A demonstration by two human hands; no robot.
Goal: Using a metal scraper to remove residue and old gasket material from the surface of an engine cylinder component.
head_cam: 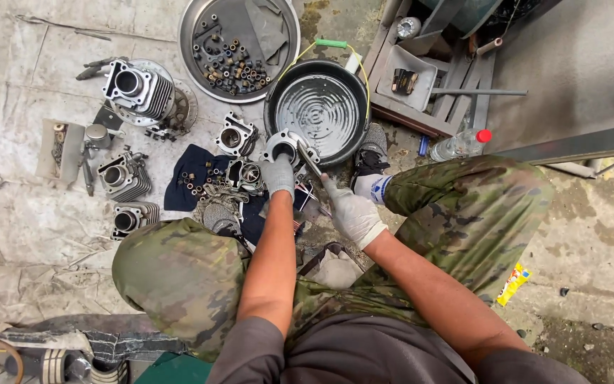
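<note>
I squat over a tarp covered with engine parts. My left hand (278, 176), in a grey glove, grips a round metal engine cylinder part (283, 146) at the rim of a black pan (321, 107). My right hand (353, 213), also gloved, holds a thin flat metal tool (310, 161) whose tip rests against that part. A dark cloth (186, 181) with several small bolts and parts lies just left of my left hand.
Finned cylinder blocks (136, 89) (124, 176) (133, 218) lie at the left. A steel tray (239, 46) of bolts sits at the top. A wooden pallet (428, 92), a metal rod (477, 92) and a plastic bottle (461, 145) are at the right.
</note>
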